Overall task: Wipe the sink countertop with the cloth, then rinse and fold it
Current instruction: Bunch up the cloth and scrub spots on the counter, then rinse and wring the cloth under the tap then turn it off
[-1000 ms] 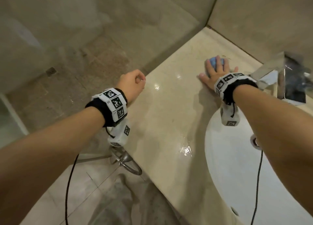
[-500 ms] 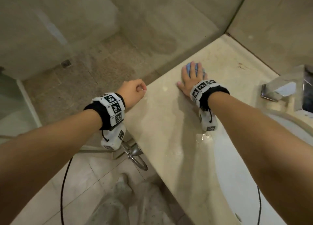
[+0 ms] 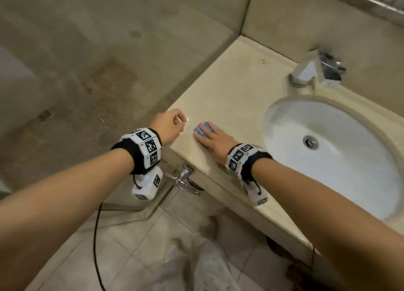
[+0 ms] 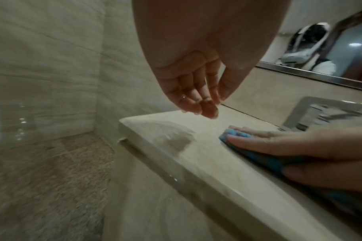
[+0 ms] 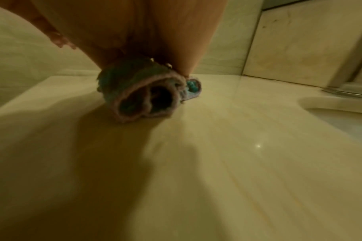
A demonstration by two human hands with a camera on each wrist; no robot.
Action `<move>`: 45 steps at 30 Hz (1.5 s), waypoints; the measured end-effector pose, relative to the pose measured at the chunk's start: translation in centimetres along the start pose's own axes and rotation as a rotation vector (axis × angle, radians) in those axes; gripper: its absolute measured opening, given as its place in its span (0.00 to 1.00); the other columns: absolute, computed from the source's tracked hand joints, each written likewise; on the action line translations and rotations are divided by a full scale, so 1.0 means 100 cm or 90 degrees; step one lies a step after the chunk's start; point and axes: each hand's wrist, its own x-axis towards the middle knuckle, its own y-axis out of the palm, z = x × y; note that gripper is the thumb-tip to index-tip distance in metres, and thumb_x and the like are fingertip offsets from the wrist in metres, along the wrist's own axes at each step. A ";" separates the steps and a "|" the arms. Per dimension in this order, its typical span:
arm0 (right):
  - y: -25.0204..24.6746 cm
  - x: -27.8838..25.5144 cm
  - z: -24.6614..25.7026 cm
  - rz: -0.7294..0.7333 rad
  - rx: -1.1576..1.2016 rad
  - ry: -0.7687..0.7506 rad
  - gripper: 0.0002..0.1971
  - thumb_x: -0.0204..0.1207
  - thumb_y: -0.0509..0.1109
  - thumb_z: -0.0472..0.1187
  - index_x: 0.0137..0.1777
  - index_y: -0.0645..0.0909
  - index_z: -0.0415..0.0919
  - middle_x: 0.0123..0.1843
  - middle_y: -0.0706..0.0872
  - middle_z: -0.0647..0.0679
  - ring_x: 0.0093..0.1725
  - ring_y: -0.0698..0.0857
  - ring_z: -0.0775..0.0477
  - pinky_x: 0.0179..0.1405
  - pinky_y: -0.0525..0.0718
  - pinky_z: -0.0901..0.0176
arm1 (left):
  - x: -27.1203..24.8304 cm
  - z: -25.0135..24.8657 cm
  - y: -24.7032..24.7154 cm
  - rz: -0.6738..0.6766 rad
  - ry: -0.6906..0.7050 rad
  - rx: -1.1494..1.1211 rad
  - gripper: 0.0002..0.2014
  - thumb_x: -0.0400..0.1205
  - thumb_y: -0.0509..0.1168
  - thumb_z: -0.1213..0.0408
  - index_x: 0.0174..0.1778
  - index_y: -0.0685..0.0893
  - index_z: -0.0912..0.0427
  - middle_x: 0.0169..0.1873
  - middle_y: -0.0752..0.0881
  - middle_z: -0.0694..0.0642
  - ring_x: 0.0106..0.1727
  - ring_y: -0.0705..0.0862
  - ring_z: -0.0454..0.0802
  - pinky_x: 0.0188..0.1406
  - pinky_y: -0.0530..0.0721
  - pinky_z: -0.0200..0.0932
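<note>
A bunched blue cloth (image 3: pixel 202 130) lies on the beige stone countertop (image 3: pixel 236 89) near its front left corner. My right hand (image 3: pixel 215 140) lies flat on the cloth and presses it down with straight fingers. In the right wrist view the rolled cloth (image 5: pixel 142 91) shows under the palm, its open fold facing the camera. My left hand (image 3: pixel 169 126) hovers just left of the cloth, over the counter's left edge, with fingers loosely curled and holding nothing. The left wrist view shows those hanging fingers (image 4: pixel 196 97) above the slab and the cloth (image 4: pixel 237 134) under the right hand's fingers (image 4: pixel 279 143).
A white oval sink basin (image 3: pixel 328 159) is set into the counter to the right, with a chrome faucet (image 3: pixel 314 72) behind it. A glass shower partition and tiled floor lie to the left. A chrome valve (image 3: pixel 183 179) sticks out under the counter's front edge.
My right hand has slid the cloth from the back of the counter toward the front left corner. The left hand has stayed near the counter's left edge.
</note>
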 end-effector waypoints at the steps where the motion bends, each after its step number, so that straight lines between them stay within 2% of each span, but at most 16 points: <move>1: 0.006 -0.018 0.002 -0.001 0.000 0.016 0.33 0.83 0.53 0.35 0.84 0.43 0.47 0.86 0.40 0.43 0.85 0.40 0.38 0.84 0.50 0.44 | -0.004 -0.005 0.005 0.015 0.019 0.004 0.06 0.79 0.62 0.69 0.44 0.82 0.55 0.34 0.85 0.55 0.36 0.84 0.54 0.47 0.86 0.50; 12: 0.040 -0.164 -0.040 -0.021 0.166 0.281 0.39 0.78 0.52 0.23 0.84 0.40 0.45 0.86 0.37 0.43 0.85 0.39 0.41 0.84 0.51 0.53 | -0.024 -0.093 0.089 0.138 0.144 0.064 0.08 0.80 0.61 0.68 0.51 0.83 0.59 0.39 0.87 0.56 0.39 0.83 0.54 0.50 0.84 0.49; 15: 0.041 -0.182 -0.069 -0.045 0.246 0.340 0.40 0.75 0.53 0.19 0.84 0.45 0.42 0.86 0.41 0.42 0.85 0.43 0.42 0.81 0.55 0.54 | -0.019 -0.122 0.111 0.154 0.160 0.086 0.09 0.80 0.61 0.67 0.53 0.83 0.60 0.38 0.86 0.55 0.40 0.83 0.54 0.47 0.85 0.49; 17: 0.044 -0.187 -0.095 -0.091 0.308 0.369 0.38 0.70 0.57 0.18 0.81 0.57 0.38 0.84 0.52 0.40 0.84 0.51 0.41 0.79 0.60 0.51 | -0.010 -0.140 0.125 0.150 0.160 0.098 0.09 0.80 0.61 0.67 0.53 0.83 0.60 0.38 0.86 0.55 0.39 0.83 0.54 0.48 0.84 0.47; 18: 0.047 -0.186 -0.111 -0.123 0.343 0.372 0.30 0.69 0.57 0.18 0.73 0.67 0.34 0.78 0.65 0.37 0.78 0.64 0.40 0.74 0.67 0.51 | -0.004 -0.150 0.132 0.149 0.158 0.103 0.09 0.80 0.60 0.67 0.53 0.83 0.61 0.38 0.85 0.55 0.40 0.83 0.53 0.47 0.83 0.46; 20: 0.040 -0.192 -0.135 -0.231 0.412 0.379 0.08 0.74 0.61 0.26 0.45 0.79 0.37 0.45 0.79 0.41 0.46 0.79 0.43 0.47 0.77 0.57 | 0.007 -0.169 0.146 0.156 0.153 0.108 0.10 0.80 0.60 0.67 0.55 0.82 0.61 0.39 0.85 0.55 0.40 0.83 0.53 0.44 0.81 0.43; 22: 0.027 -0.195 -0.162 -0.334 0.550 0.388 0.15 0.80 0.62 0.40 0.30 0.79 0.44 0.27 0.78 0.48 0.27 0.78 0.49 0.28 0.78 0.66 | 0.017 -0.191 0.163 0.172 0.135 0.083 0.09 0.81 0.61 0.67 0.56 0.80 0.61 0.41 0.85 0.56 0.39 0.83 0.53 0.40 0.80 0.42; 23: 0.016 -0.198 -0.172 -0.313 0.578 0.408 0.14 0.81 0.60 0.39 0.38 0.85 0.42 0.32 0.85 0.46 0.33 0.85 0.49 0.33 0.84 0.66 | 0.020 -0.201 0.172 0.186 0.119 0.058 0.10 0.81 0.62 0.67 0.57 0.79 0.59 0.43 0.84 0.57 0.39 0.83 0.52 0.40 0.80 0.42; 24: 0.005 -0.201 -0.179 -0.303 0.631 0.422 0.13 0.82 0.58 0.35 0.56 0.85 0.40 0.49 0.89 0.42 0.50 0.88 0.47 0.50 0.84 0.62 | 0.023 -0.210 0.181 0.203 0.102 0.027 0.13 0.81 0.64 0.66 0.61 0.77 0.57 0.46 0.83 0.56 0.40 0.83 0.52 0.41 0.80 0.42; 25: 0.001 -0.200 -0.189 -0.319 0.649 0.447 0.19 0.82 0.56 0.32 0.71 0.76 0.41 0.66 0.83 0.40 0.66 0.82 0.44 0.64 0.78 0.61 | 0.025 -0.217 0.190 0.223 0.082 -0.001 0.19 0.80 0.66 0.65 0.67 0.74 0.55 0.49 0.81 0.55 0.45 0.83 0.53 0.44 0.80 0.44; 27: -0.015 -0.203 -0.202 -0.352 0.692 0.424 0.25 0.83 0.55 0.31 0.79 0.66 0.44 0.77 0.72 0.40 0.75 0.73 0.41 0.69 0.71 0.62 | 0.031 -0.230 0.204 0.260 0.046 -0.049 0.35 0.78 0.70 0.64 0.79 0.62 0.54 0.56 0.76 0.53 0.56 0.81 0.55 0.53 0.80 0.46; 30: -0.025 -0.194 -0.216 -0.377 0.761 0.348 0.24 0.82 0.58 0.32 0.79 0.66 0.41 0.76 0.74 0.37 0.74 0.75 0.41 0.70 0.73 0.58 | 0.040 -0.245 0.217 0.289 0.009 -0.175 0.31 0.77 0.69 0.72 0.76 0.65 0.57 0.57 0.79 0.58 0.57 0.81 0.54 0.43 0.82 0.40; 33: -0.031 -0.185 -0.221 -0.357 0.745 0.316 0.22 0.82 0.61 0.38 0.76 0.70 0.37 0.73 0.78 0.37 0.73 0.77 0.41 0.74 0.72 0.54 | 0.053 -0.250 0.219 0.240 -0.034 -0.248 0.11 0.80 0.61 0.78 0.51 0.79 0.59 0.39 0.83 0.58 0.39 0.82 0.52 0.32 0.82 0.37; 35: -0.037 -0.179 -0.228 -0.356 0.705 0.327 0.22 0.83 0.60 0.42 0.75 0.71 0.38 0.75 0.77 0.39 0.75 0.75 0.42 0.77 0.70 0.52 | 0.065 -0.247 0.218 0.197 -0.044 -0.240 0.11 0.79 0.60 0.78 0.40 0.79 0.56 0.32 0.80 0.56 0.36 0.79 0.53 0.32 0.79 0.39; 40: -0.071 -0.170 -0.257 -0.418 0.618 0.356 0.23 0.85 0.55 0.40 0.80 0.63 0.41 0.80 0.70 0.44 0.79 0.69 0.45 0.78 0.67 0.53 | 0.084 -0.251 0.212 0.174 -0.016 -0.191 0.11 0.81 0.57 0.77 0.51 0.78 0.58 0.31 0.77 0.52 0.32 0.76 0.48 0.24 0.75 0.29; 45: -0.088 -0.153 -0.278 -0.430 0.548 0.440 0.22 0.83 0.56 0.37 0.77 0.69 0.41 0.76 0.76 0.43 0.76 0.74 0.44 0.77 0.70 0.54 | 0.109 -0.253 0.205 0.163 -0.054 -0.177 0.11 0.81 0.62 0.69 0.34 0.77 0.51 0.32 0.79 0.55 0.39 0.78 0.53 0.37 0.75 0.40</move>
